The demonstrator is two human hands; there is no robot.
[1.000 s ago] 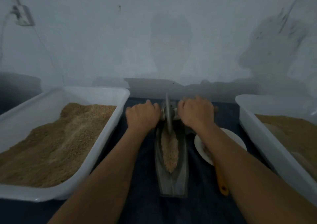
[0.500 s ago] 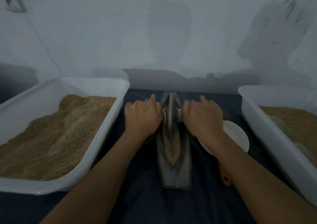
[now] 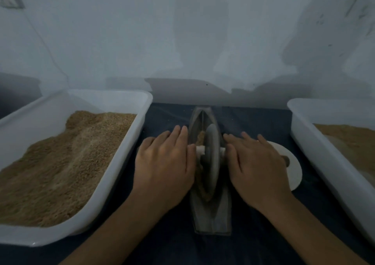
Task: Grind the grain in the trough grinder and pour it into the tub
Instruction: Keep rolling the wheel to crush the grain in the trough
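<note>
left hand (image 3: 164,163) laid palm down, fingers straight and together, pressing flat on the left end of the pale axle (image 3: 199,150) beside the grinding wheel (image 3: 211,159). right hand (image 3: 255,167) the same on the far side of the wheel, fingers spread a little and stretched out, resting over the right end of the axle; nothing gripped or pinched by either, only pressed under open palms. wheel standing upright on edge between the two hands, seated in the narrow boat-shaped trough grinder (image 3: 212,218), about midway along its length. trough running from near to far on the dark blue cloth (image 3: 174,244), its pointed far end reaching toward the wall (image 3: 182,31). some tan grain (image 3: 200,137) showing in the trough just beyond the wheel and along its left flank. white plate (image 3: 292,169) lying flat just right of the right hand, partly hidden under it, with a small dark thing on it too dim to tell. large white tub (image 3: 113,179) at left, heaped with tan grain. second white tub (image 3: 316,155) at right, also holding tan grain, cut off by the frame edge. both tubs well apart, the trough between them.
</note>
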